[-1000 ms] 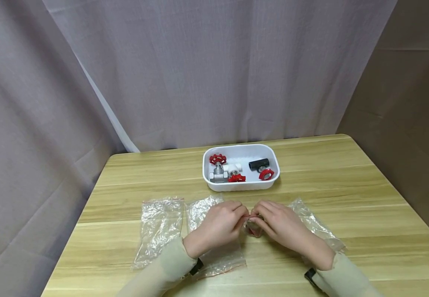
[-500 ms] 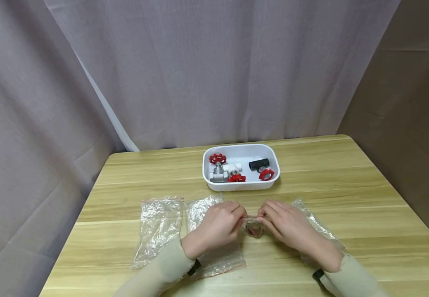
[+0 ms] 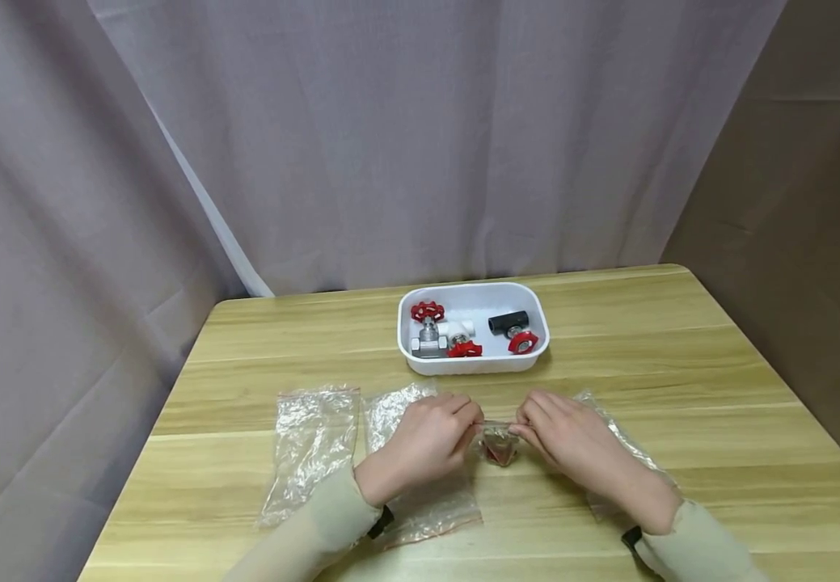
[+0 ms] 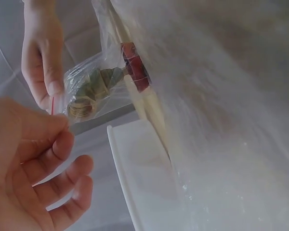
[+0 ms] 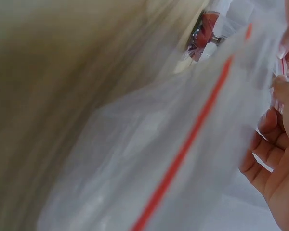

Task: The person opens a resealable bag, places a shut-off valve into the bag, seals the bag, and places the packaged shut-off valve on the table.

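Note:
Between both hands hangs a small clear zip bag with a red line along its top. My left hand pinches the left end of that top edge, thumb against fingers. At the other end my right hand pinches the same edge. Inside the bag is a brass-coloured valve with a red handwheel, handwheel end down near the table. In the left wrist view the left hand's other fingers are loosely curled away from the bag.
Flat clear zip bags lie on the wooden table: one at far left, one under the left forearm, one beneath the right. Behind the hands stands a white tray holding three red-wheeled valves, including a black one.
My right hand has slid to the right along the bag's top edge, widening the gap between the hands. The left hand stays nearly still, pinching its end.

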Available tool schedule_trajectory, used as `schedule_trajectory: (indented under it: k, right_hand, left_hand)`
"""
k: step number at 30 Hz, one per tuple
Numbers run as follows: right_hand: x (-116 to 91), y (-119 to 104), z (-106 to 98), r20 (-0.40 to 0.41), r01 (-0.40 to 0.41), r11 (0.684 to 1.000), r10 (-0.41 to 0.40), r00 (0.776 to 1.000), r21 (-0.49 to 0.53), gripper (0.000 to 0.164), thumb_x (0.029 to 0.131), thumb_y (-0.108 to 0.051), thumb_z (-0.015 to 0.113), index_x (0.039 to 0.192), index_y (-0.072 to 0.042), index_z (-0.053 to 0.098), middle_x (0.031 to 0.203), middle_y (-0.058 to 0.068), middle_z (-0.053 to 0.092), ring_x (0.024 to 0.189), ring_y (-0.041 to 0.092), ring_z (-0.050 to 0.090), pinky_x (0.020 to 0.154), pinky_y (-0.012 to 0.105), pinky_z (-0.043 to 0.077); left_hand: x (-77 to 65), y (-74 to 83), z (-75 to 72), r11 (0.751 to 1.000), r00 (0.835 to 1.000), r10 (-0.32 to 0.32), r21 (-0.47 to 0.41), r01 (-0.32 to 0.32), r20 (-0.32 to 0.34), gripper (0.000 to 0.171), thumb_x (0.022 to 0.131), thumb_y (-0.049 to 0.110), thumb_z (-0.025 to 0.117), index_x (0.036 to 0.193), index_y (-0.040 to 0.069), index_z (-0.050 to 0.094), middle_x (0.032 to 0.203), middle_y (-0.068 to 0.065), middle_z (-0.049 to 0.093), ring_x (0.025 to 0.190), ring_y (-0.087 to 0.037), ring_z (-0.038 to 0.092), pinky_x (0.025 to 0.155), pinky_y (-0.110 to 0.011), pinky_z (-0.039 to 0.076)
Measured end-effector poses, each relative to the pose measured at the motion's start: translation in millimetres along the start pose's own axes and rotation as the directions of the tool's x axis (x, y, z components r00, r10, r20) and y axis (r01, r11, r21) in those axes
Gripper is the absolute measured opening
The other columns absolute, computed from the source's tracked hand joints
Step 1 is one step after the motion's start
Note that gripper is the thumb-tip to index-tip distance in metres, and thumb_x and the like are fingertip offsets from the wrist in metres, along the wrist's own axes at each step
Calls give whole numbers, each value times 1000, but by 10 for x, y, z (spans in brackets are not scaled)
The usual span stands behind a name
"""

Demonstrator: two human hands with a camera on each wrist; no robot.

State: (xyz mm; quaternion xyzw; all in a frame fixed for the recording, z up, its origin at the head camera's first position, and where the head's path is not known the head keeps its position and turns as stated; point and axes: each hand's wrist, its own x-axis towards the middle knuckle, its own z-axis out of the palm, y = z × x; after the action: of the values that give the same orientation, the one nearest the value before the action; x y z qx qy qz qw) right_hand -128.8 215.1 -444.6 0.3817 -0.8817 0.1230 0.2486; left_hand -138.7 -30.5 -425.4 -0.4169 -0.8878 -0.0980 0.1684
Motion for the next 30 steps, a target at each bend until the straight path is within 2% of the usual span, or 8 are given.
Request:
schedule_trajectory:
  k: [3,7,11,14,18,21,26,30]
  right_hand:
    - [11,18,-21,13,-31,1000,31,999,2,35,105,-46,47,92,-14,56,84,-6,53,69,10,51,56,29,49]
    - [2,25,-78,78,-111,989,104,991,96,20,97,-39,65,95,-20,58,89,-12,55,76,7,56,63,32,53]
    - [-35,21,-161,166,-213,949,177,970,231,13,93,-28,73,100,-26,62,99,-18,60,89,6,63,76,36,57]
    - [-65,20,-212,201,-264,921,211,956,287,13,92,-22,74,100,-27,66,101,-19,64,93,5,64,79,35,57]
    - [-62,17,-257,188,-264,917,215,958,300,13,90,-18,76,99,-27,70,98,-20,66,90,2,64,78,33,57]
    - [-47,-5,-270,160,-246,925,207,965,290,11,90,-20,76,97,-27,72,94,-22,66,87,0,64,75,30,57]
    - [-53,-51,-268,118,-218,930,191,974,295,13,89,-18,77,96,-28,72,94,-22,66,86,0,65,73,29,57]
    - [-66,-75,-249,113,-196,928,169,979,318,14,89,-16,77,97,-27,71,93,-22,65,85,-1,64,72,28,57]
  left_hand:
    - [4,-15,-9,999,1000,-12,-33,12,2,4,94,20,66,94,19,69,91,10,65,78,-7,59,68,-20,50]
    - [3,-31,-36,996,999,-31,-86,34,26,5,96,23,68,96,19,70,93,9,66,82,-7,61,71,-22,52]
    - [2,-29,-58,993,998,-33,-113,38,53,9,97,25,67,102,18,70,99,7,67,87,-8,63,75,-22,53]
    - [19,-15,-60,991,998,-15,-134,24,67,14,97,25,66,108,17,70,105,5,67,93,-9,64,82,-22,53]
    - [110,45,-65,990,997,34,-142,-25,63,21,97,33,66,110,17,70,105,6,67,93,-8,62,85,-21,51]
    - [204,122,-46,993,996,84,-90,-80,37,19,97,36,67,104,20,71,99,9,66,87,-5,59,80,-18,49]
    - [298,215,2,992,992,127,-2,-127,-1,7,95,29,69,95,23,72,91,12,65,81,-4,56,75,-16,47]
    - [298,234,35,986,987,160,47,-160,6,7,95,27,67,90,22,69,85,12,61,77,-5,55,70,-16,46]
